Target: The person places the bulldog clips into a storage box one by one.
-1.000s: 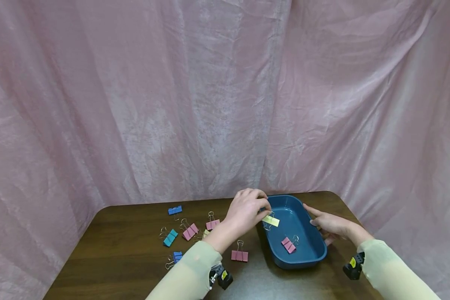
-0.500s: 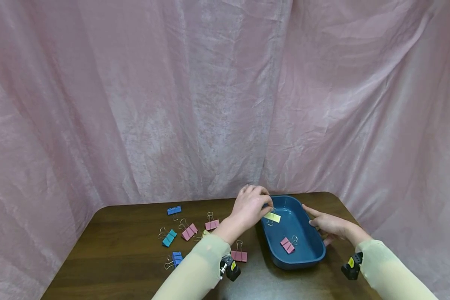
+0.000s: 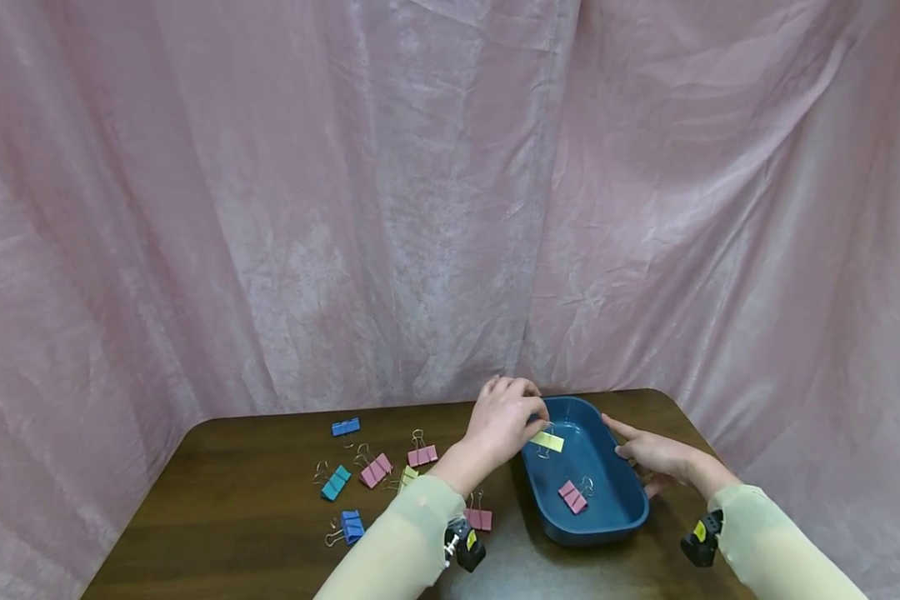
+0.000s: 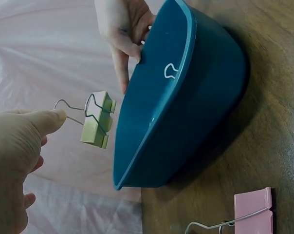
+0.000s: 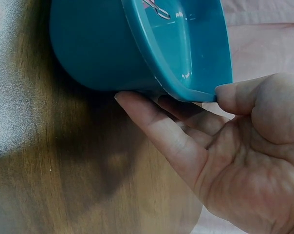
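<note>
Over the brown tabletop [image 3: 255,508], my left hand [image 3: 502,419] pinches a yellow clip [image 3: 550,442] above the tray [image 3: 589,457] just left of my gripping right hand [image 3: 657,457]; I judge this placing, calling for lowering, then letting go.

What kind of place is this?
Probably a spot set up for filming: there's a wooden table, a pink curtain hanging behind it, and a small black camera on each wrist.
</note>
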Available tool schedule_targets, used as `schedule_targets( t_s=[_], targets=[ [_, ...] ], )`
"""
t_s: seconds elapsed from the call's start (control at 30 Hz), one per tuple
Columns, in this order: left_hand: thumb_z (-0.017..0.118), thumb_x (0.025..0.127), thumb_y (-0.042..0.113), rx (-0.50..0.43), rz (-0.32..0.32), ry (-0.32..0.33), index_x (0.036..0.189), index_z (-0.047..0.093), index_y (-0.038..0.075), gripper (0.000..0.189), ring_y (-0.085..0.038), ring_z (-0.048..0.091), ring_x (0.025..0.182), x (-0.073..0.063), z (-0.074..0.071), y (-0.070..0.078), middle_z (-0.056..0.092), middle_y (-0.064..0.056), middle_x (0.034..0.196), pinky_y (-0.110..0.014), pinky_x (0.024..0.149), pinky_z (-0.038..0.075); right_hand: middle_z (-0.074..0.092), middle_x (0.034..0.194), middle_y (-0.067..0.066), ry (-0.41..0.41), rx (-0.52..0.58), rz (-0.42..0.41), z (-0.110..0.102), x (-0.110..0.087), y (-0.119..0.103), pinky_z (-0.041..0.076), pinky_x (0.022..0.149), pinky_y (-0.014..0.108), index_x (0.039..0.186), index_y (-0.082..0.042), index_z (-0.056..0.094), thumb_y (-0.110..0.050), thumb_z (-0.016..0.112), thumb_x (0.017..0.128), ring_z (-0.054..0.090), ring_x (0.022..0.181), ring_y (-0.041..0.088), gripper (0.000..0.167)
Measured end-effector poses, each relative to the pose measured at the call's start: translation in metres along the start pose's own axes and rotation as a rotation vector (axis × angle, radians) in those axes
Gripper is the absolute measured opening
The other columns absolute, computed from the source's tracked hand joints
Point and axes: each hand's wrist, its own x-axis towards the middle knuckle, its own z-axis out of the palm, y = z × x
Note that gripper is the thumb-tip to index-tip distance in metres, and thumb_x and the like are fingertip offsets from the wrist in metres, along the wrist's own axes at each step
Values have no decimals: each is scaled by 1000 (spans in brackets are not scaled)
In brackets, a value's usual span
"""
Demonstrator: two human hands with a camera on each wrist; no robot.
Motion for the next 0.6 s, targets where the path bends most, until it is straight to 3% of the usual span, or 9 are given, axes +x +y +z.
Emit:
schedule_targets(
  t_s=[0.33, 0.6],
  targets=[
    [74, 95, 41, -29, -29, -16, 102, 80, 34, 12, -17, 55, 117, 4, 6, 1, 63, 7, 121, -46, 115, 34, 22, 155, 41, -4, -19, 7, -1, 0, -4, 59, 61, 48, 166, -24, 9, -11, 43, 107, 61, 111, 51, 70],
    [69, 97, 47, -36, -24, -87, 128, 72, 40, 32, -18, 51, 127, 1, 9, 2, 60, 8, 135, -46, 116, 31, 22, 155, 41, -5, -35, 4, -4, -4, -3, 58, 59, 45, 166, -23, 9, -10, 43, 106, 62, 110, 48, 70]
  ],
)
